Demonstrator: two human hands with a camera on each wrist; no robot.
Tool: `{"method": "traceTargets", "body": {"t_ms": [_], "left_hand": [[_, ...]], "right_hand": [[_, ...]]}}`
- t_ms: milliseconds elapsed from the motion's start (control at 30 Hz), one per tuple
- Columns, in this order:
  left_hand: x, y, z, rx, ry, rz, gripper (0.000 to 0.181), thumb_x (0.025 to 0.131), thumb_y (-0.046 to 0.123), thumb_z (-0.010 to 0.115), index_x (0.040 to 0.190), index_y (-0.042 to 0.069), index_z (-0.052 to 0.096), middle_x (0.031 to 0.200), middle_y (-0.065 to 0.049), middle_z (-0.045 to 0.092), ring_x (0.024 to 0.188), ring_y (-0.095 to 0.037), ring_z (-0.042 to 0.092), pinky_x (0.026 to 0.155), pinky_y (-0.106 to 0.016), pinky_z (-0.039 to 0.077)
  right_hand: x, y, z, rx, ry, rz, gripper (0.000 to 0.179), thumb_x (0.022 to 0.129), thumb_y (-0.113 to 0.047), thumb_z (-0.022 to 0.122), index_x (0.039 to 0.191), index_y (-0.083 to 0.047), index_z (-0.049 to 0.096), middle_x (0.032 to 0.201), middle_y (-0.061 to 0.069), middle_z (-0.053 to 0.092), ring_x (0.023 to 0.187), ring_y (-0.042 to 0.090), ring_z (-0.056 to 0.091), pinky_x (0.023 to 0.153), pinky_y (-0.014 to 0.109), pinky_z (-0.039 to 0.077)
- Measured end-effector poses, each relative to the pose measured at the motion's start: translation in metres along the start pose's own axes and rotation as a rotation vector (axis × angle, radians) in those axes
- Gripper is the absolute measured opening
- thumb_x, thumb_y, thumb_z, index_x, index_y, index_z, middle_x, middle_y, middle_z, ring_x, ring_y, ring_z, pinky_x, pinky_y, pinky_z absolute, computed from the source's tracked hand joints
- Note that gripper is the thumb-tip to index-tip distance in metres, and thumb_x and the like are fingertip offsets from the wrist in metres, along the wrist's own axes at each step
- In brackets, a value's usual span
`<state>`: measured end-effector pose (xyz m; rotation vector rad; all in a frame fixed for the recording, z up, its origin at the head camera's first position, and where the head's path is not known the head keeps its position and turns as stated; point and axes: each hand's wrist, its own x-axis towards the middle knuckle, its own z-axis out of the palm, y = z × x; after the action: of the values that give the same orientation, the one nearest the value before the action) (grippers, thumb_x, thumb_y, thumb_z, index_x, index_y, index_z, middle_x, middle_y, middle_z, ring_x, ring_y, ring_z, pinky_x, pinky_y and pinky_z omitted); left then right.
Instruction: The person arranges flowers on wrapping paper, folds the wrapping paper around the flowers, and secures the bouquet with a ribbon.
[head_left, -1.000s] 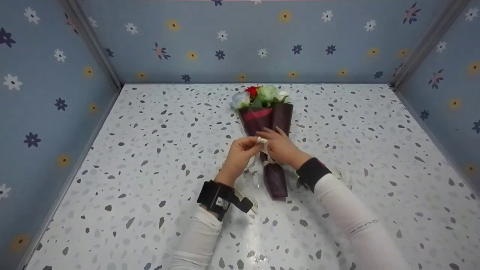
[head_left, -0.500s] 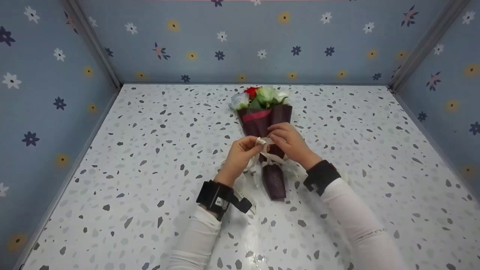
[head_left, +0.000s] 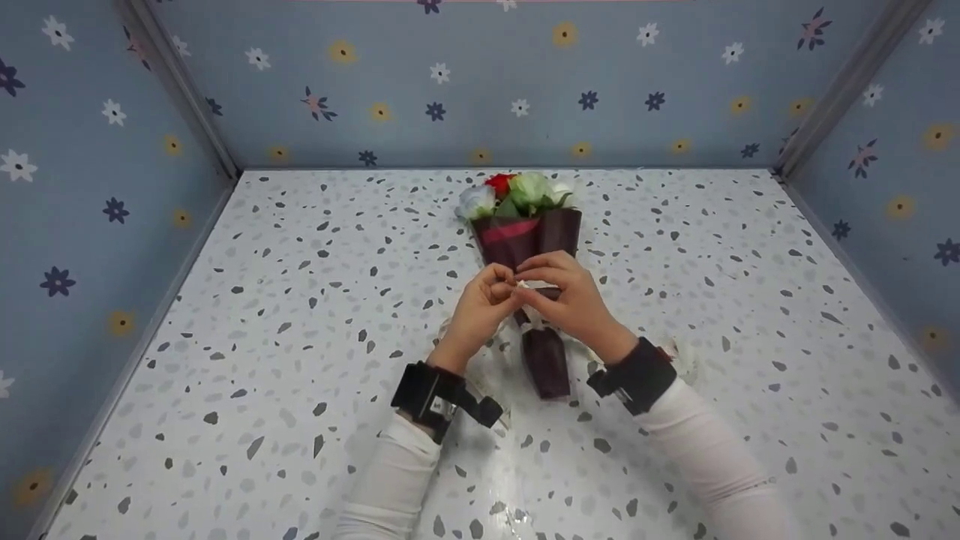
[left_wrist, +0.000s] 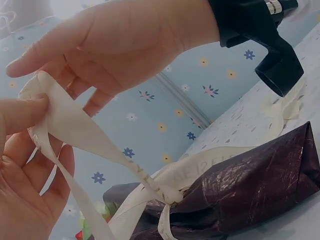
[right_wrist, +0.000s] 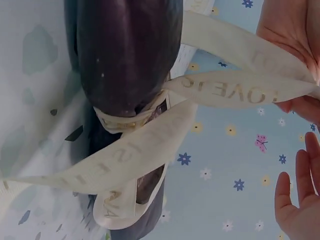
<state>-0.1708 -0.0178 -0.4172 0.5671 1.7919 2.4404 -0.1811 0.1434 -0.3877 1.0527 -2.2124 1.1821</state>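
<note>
A bouquet (head_left: 504,244) in dark purple wrap lies on the table, its red, pale blue and whitish flowers (head_left: 529,189) pointing away. Cream ribbon (left_wrist: 70,120) with gold lettering circles its narrow neck and rises to the hands. My left hand (head_left: 480,304) pinches a fold of this ribbon between thumb and fingers, above the neck. Close against it, my right hand (head_left: 574,300) brings thumb and forefinger to the same fold. Whether they grip it is hidden. In the right wrist view, several spread fingers (right_wrist: 304,175) of the right hand show near the ribbon.
Speckled white table (head_left: 337,337) surrounds the bouquet. Flower-patterned blue panels (head_left: 480,82) stand at the back and both sides. Loose ribbon (head_left: 679,356) lies by the right wrist, and more ribbon (right_wrist: 60,182) trails over the table.
My right hand drew back to the right, then came in again to the left hand's fingertips. The left hand keeps its pinch on the ribbon. The bouquet stays in place.
</note>
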Motion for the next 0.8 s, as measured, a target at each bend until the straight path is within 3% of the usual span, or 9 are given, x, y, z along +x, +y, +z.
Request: {"method": "traceTargets", "body": {"t_ms": [167,233,300,467,533,700,800], "left_hand": [[0.001,-0.002,0.0,0.034,-0.026,-0.011,0.016,0.089,-0.008,0.057,0.093,0.005,0.048,0.079,0.012,0.066,0.08,-0.004,0.059,0.073,-0.019,0.046],[0.003,-0.002,-0.003,0.086,-0.015,-0.019,0.012,0.09,-0.005,0.057,0.096,0.003,0.051,0.084,0.009,0.067,0.082,-0.004,0.06,0.074,-0.02,0.046],[0.006,-0.004,-0.008,0.175,0.037,-0.036,0.009,0.091,-0.001,0.057,0.099,0.0,0.053,0.091,0.002,0.068,0.087,-0.008,0.06,0.079,-0.022,0.047],[0.017,-0.014,-0.02,0.46,0.288,-0.167,0.017,0.092,0.006,0.056,0.106,-0.004,0.058,0.105,-0.016,0.064,0.1,-0.023,0.059,0.091,-0.032,0.045],[0.023,-0.016,-0.021,0.572,0.323,-0.235,0.022,0.092,0.011,0.056,0.108,-0.004,0.058,0.107,-0.018,0.063,0.103,-0.028,0.059,0.093,-0.036,0.044],[0.04,-0.015,-0.015,0.876,0.158,-0.357,0.036,0.093,0.027,0.056,0.113,-0.003,0.056,0.109,-0.019,0.063,0.102,-0.031,0.059,0.09,-0.04,0.046],[0.045,-0.013,-0.012,1.02,0.1,-0.385,0.035,0.091,0.029,0.058,0.108,-0.001,0.057,0.104,-0.017,0.064,0.097,-0.031,0.061,0.085,-0.041,0.047]], "right_hand": [[-0.005,0.001,0.004,-0.018,0.091,-0.042,0.006,0.08,-0.002,0.072,0.084,0.002,0.075,0.088,0.012,0.068,0.085,0.026,0.06,0.078,0.03,0.048],[-0.007,0.001,0.002,-0.012,0.121,-0.043,0.005,0.081,-0.001,0.071,0.083,0.002,0.074,0.085,0.012,0.068,0.083,0.026,0.06,0.075,0.027,0.048],[-0.008,0.002,0.001,-0.002,0.153,-0.032,0.005,0.081,-0.001,0.071,0.081,0.003,0.074,0.083,0.013,0.068,0.082,0.026,0.059,0.073,0.024,0.046],[-0.01,0.005,-0.002,0.026,0.18,-0.006,0.005,0.081,0.0,0.07,0.079,0.005,0.072,0.081,0.014,0.067,0.077,0.024,0.059,0.069,0.019,0.044],[-0.012,0.006,-0.002,0.035,0.163,0.004,0.006,0.081,0.0,0.07,0.079,0.005,0.072,0.082,0.015,0.067,0.076,0.022,0.058,0.068,0.017,0.044],[-0.016,0.008,0.0,0.062,0.147,0.019,0.005,0.08,0.003,0.07,0.077,0.006,0.071,0.081,0.016,0.067,0.073,0.02,0.058,0.065,0.015,0.044],[-0.017,0.009,0.001,0.076,0.133,0.002,0.005,0.08,0.003,0.07,0.076,0.006,0.071,0.081,0.017,0.067,0.075,0.024,0.06,0.069,0.017,0.047]]}}
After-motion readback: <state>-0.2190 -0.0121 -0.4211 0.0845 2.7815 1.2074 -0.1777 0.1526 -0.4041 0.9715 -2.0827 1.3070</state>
